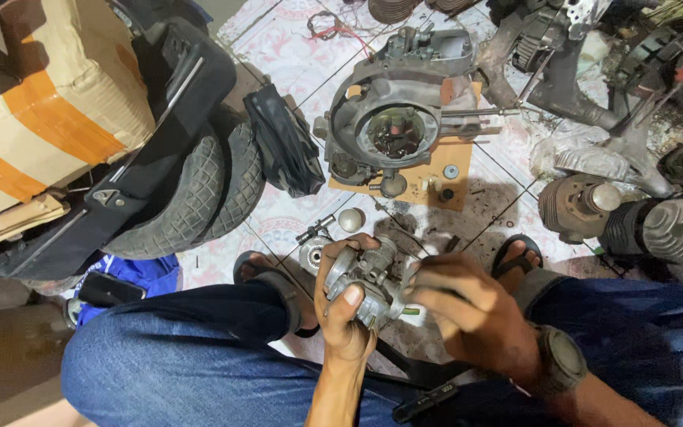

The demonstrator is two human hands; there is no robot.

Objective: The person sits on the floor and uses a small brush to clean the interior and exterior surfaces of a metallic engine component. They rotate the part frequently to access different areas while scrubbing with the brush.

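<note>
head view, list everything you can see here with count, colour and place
carburettor: 1, grey metal, between both hands
engine casing: 1, grey, on cardboard sheet, top centre
cardboard sheet: 1, brown, on the tiled floor
tyres: 2, black, left of centre
black bag: 1, beside the tyres
taped box: 1, brown with orange tape, top left
finned cylinders: 2, grey, right
blue cloth: 1, lower left
sandals: 2, black, on the feet
wristwatch: 1, dark, right wrist
left hand: 1, grip around the carburettor
right hand: 1, fingers on the carburettor's right side
</note>
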